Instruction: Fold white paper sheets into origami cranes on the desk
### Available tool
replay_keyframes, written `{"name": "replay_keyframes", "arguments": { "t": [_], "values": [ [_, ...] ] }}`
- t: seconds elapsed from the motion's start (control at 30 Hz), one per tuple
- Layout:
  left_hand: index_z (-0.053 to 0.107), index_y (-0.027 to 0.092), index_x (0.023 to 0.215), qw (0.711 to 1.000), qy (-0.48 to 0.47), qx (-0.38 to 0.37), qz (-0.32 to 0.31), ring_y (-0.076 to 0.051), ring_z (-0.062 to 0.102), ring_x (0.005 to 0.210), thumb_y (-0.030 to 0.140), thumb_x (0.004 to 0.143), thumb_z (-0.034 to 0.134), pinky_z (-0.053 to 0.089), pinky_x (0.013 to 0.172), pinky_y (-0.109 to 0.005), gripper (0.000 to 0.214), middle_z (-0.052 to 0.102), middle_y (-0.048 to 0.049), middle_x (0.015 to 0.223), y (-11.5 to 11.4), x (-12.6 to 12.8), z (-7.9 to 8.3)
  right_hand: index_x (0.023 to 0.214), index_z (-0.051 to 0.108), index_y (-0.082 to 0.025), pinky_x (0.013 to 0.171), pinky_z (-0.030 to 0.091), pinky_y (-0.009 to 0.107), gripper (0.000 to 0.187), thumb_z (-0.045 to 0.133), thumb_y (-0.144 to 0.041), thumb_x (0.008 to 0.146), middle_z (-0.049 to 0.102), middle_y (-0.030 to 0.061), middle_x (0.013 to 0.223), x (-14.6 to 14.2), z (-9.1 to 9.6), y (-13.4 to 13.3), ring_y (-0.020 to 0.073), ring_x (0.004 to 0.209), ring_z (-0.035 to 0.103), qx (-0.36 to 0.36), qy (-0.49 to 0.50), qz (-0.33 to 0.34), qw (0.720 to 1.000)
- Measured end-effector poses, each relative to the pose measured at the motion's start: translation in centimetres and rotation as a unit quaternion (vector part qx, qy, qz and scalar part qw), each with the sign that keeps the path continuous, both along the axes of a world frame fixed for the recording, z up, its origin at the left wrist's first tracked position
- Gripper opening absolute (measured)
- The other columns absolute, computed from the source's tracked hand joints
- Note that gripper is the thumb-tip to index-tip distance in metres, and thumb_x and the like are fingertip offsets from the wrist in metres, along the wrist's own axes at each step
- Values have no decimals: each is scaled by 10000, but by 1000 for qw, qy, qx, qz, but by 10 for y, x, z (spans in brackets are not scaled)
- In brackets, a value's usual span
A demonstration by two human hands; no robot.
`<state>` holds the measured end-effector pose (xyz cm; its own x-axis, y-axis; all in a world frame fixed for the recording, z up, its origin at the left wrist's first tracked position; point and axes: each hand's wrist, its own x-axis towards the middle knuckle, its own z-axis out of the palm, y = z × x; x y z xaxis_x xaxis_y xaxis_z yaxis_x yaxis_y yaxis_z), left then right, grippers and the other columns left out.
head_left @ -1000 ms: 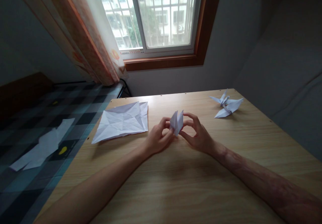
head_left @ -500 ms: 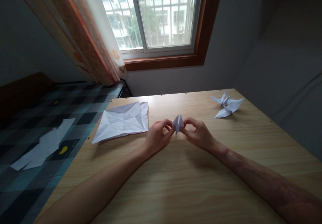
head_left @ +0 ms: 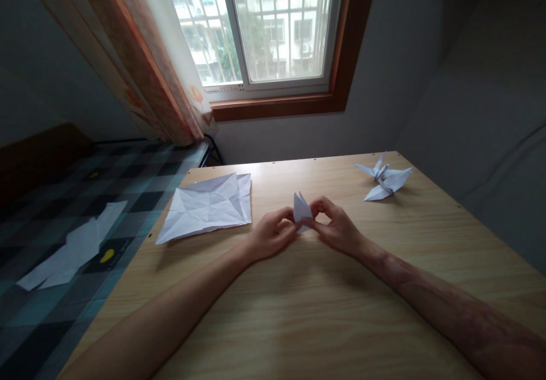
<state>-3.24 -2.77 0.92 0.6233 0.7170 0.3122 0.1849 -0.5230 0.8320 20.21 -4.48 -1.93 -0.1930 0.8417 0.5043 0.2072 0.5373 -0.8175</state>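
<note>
A small white folded paper piece [head_left: 301, 209] stands with two pointed flaps up, just above the wooden table [head_left: 324, 306]. My left hand [head_left: 270, 236] pinches its lower left side with fingers closed. My right hand [head_left: 336, 229] pinches its lower right side, thumb and fingers pressed together. Both hands meet at the middle of the table.
A creased white sheet [head_left: 207, 205] lies flat to the left of my hands. A finished white paper crane [head_left: 385, 178] sits at the far right of the table. White paper scraps [head_left: 72, 249] lie on the checked bed cover left of the table. A window and curtain are behind.
The folded piece has been lowered toward the table and pressed narrower. My right hand's fingers, spread a second ago, have closed in on it.
</note>
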Motion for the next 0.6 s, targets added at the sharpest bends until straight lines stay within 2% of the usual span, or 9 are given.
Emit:
{"name": "replay_keyframes", "arguments": {
  "t": [0.07,0.13,0.2,0.27,0.47,0.6],
  "values": [
    [730,172,1143,1000,-14,-27,8,-220,731,991,395,1056,666,565,897,-307,248,790,-88,1058,0,1,-1,1058,614,-249,717,575,302,247,799,-397,987,728,-6,875,0,-2,0,197,806,705,-26,20,10,999],
    [692,186,1252,997,-32,-71,15,-213,739,977,413,1035,709,580,865,-299,314,789,-80,1043,0,2,-3,1187,589,-263,654,553,277,275,762,-384,1012,713,-31,833,0,-2,-1,185,752,690,-53,28,22,998],
    [625,207,1367,993,-49,-109,19,-204,748,945,425,1012,748,593,844,-296,434,791,-65,1019,-1,2,-4,1396,543,-276,619,535,268,414,725,-361,1034,720,-39,826,1,-1,-2,180,721,685,-62,24,28,997],
    [590,217,1405,990,-62,-127,19,-193,750,907,437,1003,763,598,835,-297,490,791,-52,987,0,2,-6,1524,504,-286,632,545,276,530,713,-331,1039,738,-29,850,1,1,-3,188,745,707,-49,9,24,998],
    [617,203,1383,988,-70,-141,1,-187,747,910,453,1008,770,595,863,-300,476,793,-60,983,0,0,-9,1344,654,-275,782,613,350,378,782,-268,989,777,43,1121,-1,4,-4,215,888,742,33,-24,-16,999],
    [665,178,1304,982,-86,-168,-25,-192,740,901,501,1038,726,589,854,-302,422,786,-76,993,0,1,-4,1095,703,-257,894,606,393,121,783,-246,1004,740,50,1103,-1,8,-2,230,975,719,105,-37,-18,994]
  ]
}}
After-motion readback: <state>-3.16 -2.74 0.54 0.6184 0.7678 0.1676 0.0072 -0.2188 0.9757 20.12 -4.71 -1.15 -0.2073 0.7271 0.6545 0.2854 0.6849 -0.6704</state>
